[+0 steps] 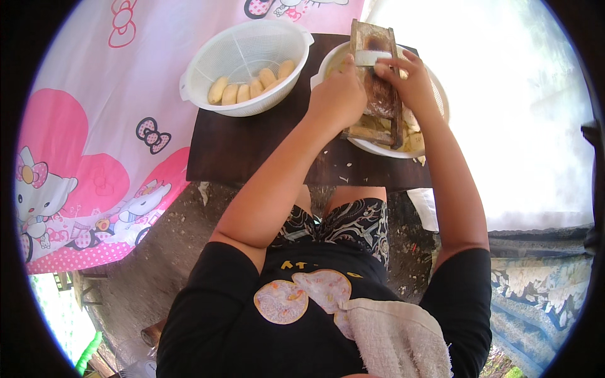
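Wooden slicer board [378, 88] rests tilted across a white bowl [441, 94] on the dark table [252, 145]; your left hand [337, 97] and right hand [406, 79] both grip it, peeled bananas [252, 87] in the colander [246, 44] nearby

A white colander [208, 63] holds pale yellow bananas [252, 87] on a dark brown table [246, 145] beside pink cartoon-patterned cloth [82, 126].

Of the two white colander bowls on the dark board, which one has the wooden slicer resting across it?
The right-hand colander, under both hands: the wooden slicer leans over it. The left colander holds only whole peeled bananas.
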A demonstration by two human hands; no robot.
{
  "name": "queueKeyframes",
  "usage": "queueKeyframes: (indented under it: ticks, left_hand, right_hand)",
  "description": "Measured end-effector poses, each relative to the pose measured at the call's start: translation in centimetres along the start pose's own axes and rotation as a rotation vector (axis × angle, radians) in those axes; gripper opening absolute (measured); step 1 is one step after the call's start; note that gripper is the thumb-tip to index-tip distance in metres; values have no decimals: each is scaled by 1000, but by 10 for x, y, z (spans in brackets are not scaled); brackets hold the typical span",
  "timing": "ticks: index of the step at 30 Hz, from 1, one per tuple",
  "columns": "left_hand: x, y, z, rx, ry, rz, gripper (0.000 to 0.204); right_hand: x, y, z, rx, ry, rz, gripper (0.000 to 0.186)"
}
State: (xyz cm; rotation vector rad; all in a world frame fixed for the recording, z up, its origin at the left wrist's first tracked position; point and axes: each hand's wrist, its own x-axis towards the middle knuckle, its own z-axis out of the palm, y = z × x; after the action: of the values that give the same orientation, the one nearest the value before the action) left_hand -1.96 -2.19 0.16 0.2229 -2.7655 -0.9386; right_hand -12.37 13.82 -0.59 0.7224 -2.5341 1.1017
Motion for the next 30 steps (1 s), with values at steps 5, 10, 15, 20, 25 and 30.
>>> queueKeyframes:
  ticks: [5,10,15,20,25,30]
  left_hand:
    - [-3,3,-3,-36,19,-15,57]
    - [-3,5,-3,-45,25,-20,57]
    - [-2,5,-4,-50,-25,-29,57]
    - [-4,3,-3,-78,34,-17,56]
    - [-1,0,0,-40,-14,-15,56]
    - [-1,1,-1,-55,23,8,56]
  right_hand:
    - [29,5,0,54,-46,61,38]
    - [30,-4,-13,281,-139,6,33]
    - [21,-15,-14,79,-87,78,30]
    - [-20,-24,-16,140,-134,85,29]
    - [-14,-19,-11,125,-109,14,28]
    - [30,-14,-2,339,-151,287,27]
